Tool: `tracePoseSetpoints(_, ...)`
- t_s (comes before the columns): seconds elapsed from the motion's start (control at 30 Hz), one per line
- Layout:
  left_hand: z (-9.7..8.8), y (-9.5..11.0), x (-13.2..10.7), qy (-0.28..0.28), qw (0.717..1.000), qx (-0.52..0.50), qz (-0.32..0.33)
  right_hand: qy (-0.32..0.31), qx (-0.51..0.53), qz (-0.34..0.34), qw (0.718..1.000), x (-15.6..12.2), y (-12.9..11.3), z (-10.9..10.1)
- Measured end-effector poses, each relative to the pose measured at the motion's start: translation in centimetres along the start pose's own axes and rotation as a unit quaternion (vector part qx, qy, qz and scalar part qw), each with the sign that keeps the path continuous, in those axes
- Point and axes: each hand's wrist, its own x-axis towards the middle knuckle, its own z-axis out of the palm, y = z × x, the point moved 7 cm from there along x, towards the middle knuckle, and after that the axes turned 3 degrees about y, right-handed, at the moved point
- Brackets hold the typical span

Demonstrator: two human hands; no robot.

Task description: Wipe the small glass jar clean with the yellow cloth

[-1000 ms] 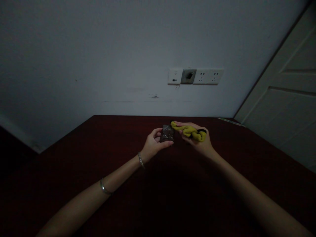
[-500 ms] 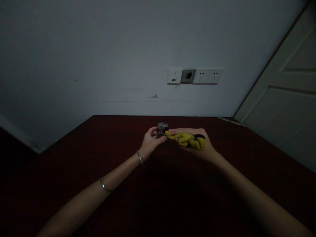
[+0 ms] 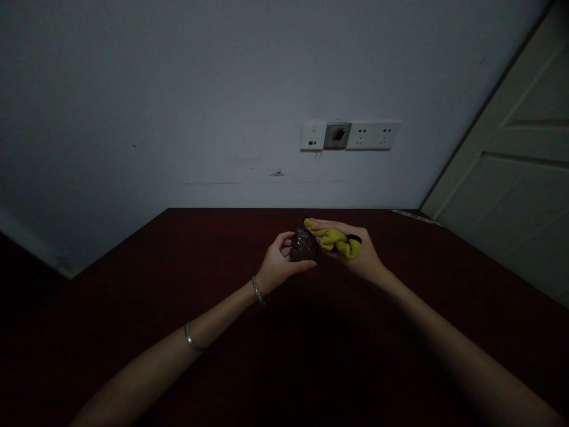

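Note:
Between the thumb and fingers of my left hand (image 3: 281,261) is a small dark, glossy object (image 3: 303,245), clear or brownish like glass; its exact kind is too dim to tell. My right hand (image 3: 362,255) is closed around a bunched yellow cloth (image 3: 334,239) with black edging. The cloth's far tip lies at the upper right side of the dark object; whether they touch I cannot tell. Both hands are over the dark red table, near its far side.
The dark reddish table (image 3: 213,237) meets a pale wall (image 3: 222,107). On the wall is a row of switch and socket plates (image 3: 351,136). A white panelled door (image 3: 524,160) stands at the right, with a thin pale strip (image 3: 415,217) along the table's edge near it.
The glossy object has turned in my left hand and come slightly right and nearer, showing a broader face. My right hand with the cloth has shifted slightly up and left.

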Motion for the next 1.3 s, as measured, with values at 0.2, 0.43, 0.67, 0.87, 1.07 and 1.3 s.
tracePoseSetpoints(0.2, -0.4, 0.7, 0.3, 0.026, 1.000, -0.004, 0.012, -0.008, -0.002, -0.046, 0.999, -0.2, -1.5, 0.1)
tracePoseSetpoints(0.43, -1.2, 0.4, 0.5, 0.052, 0.999, -0.002, 0.011, -0.050, -0.006, -0.073, 0.996, -0.4, -2.6, 0.8)
tracePoseSetpoints(0.67, -1.4, -0.3, 0.7, 0.048, 0.999, 0.009, 0.017, -0.088, 0.009, -0.038, 0.995, -0.1, -2.6, 0.8)
tracePoseSetpoints(0.87, -0.6, 0.6, -0.1, 0.025, 0.993, 0.089, 0.071, 0.016, -0.022, -0.040, 0.999, 0.0, -2.1, -0.2)
tracePoseSetpoints(1.07, 0.3, 1.8, -1.1, 0.012, 0.963, 0.215, 0.161, -0.041, -0.053, -0.079, 0.995, -0.1, -2.6, 0.8)
tracePoseSetpoints(1.3, -0.1, 1.3, -0.3, 0.032, 0.980, 0.152, 0.127, -0.078, -0.104, -0.167, 0.977, -0.5, -4.3, 1.3)
